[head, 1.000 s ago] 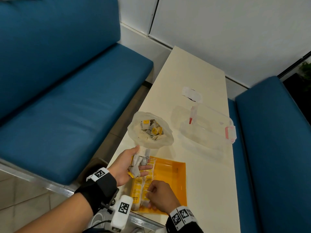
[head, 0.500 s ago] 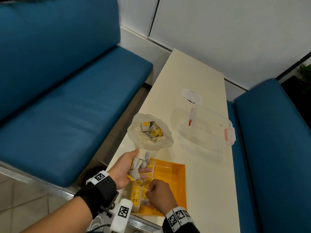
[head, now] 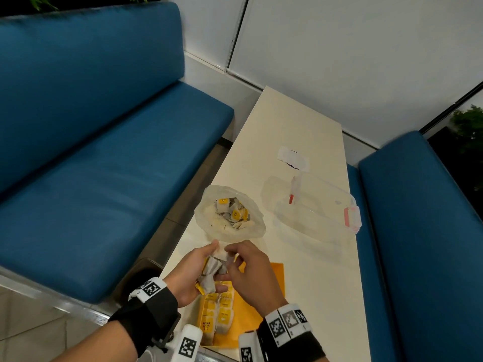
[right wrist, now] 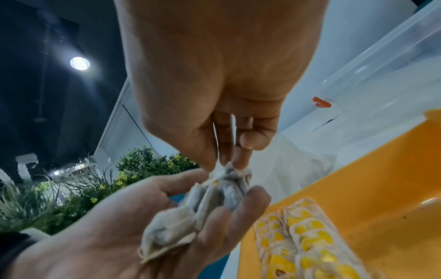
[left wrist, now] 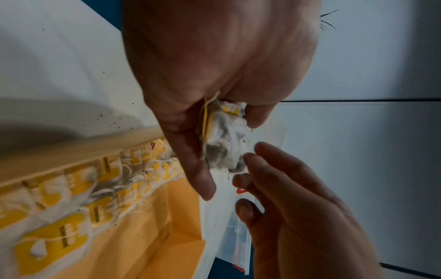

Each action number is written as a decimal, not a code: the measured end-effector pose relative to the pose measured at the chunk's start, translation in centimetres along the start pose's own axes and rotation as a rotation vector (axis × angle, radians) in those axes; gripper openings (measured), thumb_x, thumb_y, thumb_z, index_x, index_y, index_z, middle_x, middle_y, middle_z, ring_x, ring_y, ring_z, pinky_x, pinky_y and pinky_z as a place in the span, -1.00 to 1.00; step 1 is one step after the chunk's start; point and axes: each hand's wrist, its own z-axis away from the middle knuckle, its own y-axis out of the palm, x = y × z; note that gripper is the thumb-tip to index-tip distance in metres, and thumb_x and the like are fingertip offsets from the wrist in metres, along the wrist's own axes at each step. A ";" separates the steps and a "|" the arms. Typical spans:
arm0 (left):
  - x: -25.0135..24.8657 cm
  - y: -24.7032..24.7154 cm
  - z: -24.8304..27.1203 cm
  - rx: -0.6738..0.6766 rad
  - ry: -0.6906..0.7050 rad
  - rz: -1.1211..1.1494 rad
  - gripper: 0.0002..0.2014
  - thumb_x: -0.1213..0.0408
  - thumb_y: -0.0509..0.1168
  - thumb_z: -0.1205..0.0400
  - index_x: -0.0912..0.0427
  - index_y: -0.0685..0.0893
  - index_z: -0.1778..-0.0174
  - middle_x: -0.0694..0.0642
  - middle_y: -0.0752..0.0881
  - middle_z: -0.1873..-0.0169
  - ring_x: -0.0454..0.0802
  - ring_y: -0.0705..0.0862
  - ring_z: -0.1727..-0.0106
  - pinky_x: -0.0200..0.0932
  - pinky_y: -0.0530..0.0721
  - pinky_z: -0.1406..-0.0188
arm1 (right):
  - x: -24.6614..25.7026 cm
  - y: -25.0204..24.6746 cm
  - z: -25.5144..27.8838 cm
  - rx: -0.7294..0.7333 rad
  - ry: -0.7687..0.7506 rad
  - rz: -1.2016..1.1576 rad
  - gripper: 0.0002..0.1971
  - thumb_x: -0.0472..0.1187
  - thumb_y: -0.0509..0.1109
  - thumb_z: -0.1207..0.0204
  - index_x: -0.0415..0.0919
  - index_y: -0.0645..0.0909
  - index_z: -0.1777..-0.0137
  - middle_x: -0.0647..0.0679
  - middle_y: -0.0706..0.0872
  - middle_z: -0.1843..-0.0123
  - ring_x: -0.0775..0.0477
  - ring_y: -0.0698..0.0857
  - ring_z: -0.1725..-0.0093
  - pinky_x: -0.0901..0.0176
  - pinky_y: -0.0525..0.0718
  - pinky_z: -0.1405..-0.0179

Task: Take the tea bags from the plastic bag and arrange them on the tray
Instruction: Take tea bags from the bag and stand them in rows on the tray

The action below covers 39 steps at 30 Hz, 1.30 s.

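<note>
**Two Hands Met Over the Tea Bags**

From the head view, the left hand (head: pixel 192 274) lay palm up above the near end of the orange tray (head: pixel 251 304). Its fingers were curled around a small bunch of tea bags (head: pixel 211 274). The right hand (head: pixel 252 275) reached over from the other side, and its fingertips touched the top of that bunch. Two rows of tea bags (head: pixel 217 317) already lay side by side in the tray. The plastic bag (head: pixel 230 214) sat open on the white table (head: pixel 313 270) just past the hands, with more tea bags inside. A clear box (head: pixel 316 207) with pink clips stood to the right of the bag.

From the left wrist view, the left hand's fingers (left wrist: pixel 190 160) and thumb held the crumpled bunch. The right hand's fingertips (left wrist: pixel 250 158) touched its lower end. The rows in the tray ran along the tray's wall.

From the right wrist view, the right hand's thumb and fingers (right wrist: pixel 229 151) pinched the top of one bag or its string; the picture was too blurry to tell which. The left palm (right wrist: pixel 114 226) cupped the rest.
</note>
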 end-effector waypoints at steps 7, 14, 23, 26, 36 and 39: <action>0.0 0.0 0.1 -0.019 -0.009 -0.035 -0.39 -0.25 0.06 -0.78 0.18 0.78 -0.28 0.25 0.86 -0.07 0.13 0.85 0.05 0.17 0.79 0.00 | 0.1 0.7 -0.9 0.014 0.069 0.026 -0.73 -0.12 0.47 -0.52 0.00 0.68 -0.23 0.13 0.63 -0.06 0.24 0.59 0.10 0.58 0.52 0.08; -0.3 -0.1 0.0 0.014 0.001 -0.116 -0.35 -0.26 0.06 -0.77 0.21 0.86 -0.13 0.29 0.84 0.04 0.20 0.80 0.02 0.07 0.79 0.13 | -0.3 0.5 -1.3 0.007 0.136 -0.030 -0.73 -0.13 0.56 -0.49 0.03 0.68 -0.17 0.12 0.67 0.00 0.27 0.60 0.15 0.59 0.53 0.15; -0.2 0.1 -0.4 0.050 -0.017 -0.094 -0.38 -0.25 0.16 -0.73 0.27 0.80 -0.23 0.30 0.83 0.01 0.19 0.82 0.07 -0.02 0.78 0.30 | -0.8 -0.4 -1.5 -0.053 0.197 -0.062 -0.82 -0.19 0.44 -0.55 -0.04 0.74 -0.13 0.17 0.73 0.16 0.22 0.67 0.23 0.50 0.59 0.18; -0.2 -0.3 -0.7 0.029 -0.008 -0.091 -0.39 -0.23 0.34 -0.64 0.29 0.79 -0.28 0.34 0.82 -0.06 0.21 0.83 0.01 0.10 0.76 0.04 | -1.2 -0.9 -1.7 -0.101 0.224 -0.103 -0.89 -0.23 0.46 -0.51 -0.04 0.76 0.02 0.15 0.75 0.22 0.27 0.66 0.27 0.51 0.55 0.26; -0.4 -0.9 -0.2 -0.006 0.072 -0.038 -0.68 0.05 0.38 -0.68 0.12 0.82 -0.27 0.31 0.83 -0.17 0.19 0.82 0.03 -0.04 0.81 0.26 | -2.2 -3.8 -1.6 -0.199 0.291 -0.232 -0.94 -0.17 0.58 -0.44 -0.01 0.78 0.23 0.13 0.80 0.15 0.17 0.66 0.33 0.35 0.57 0.30; -0.2 -1.4 -0.2 -0.008 0.088 -0.038 -0.70 0.09 0.37 -0.71 0.12 0.81 -0.28 0.30 0.82 -0.17 0.17 0.83 0.04 -0.06 0.79 0.32 | -2.2 -4.9 -1.0 -0.181 0.265 -0.360 -0.97 -0.24 0.58 -0.46 -0.15 0.81 0.19 0.05 0.83 0.26 0.21 0.63 0.43 0.43 0.54 0.39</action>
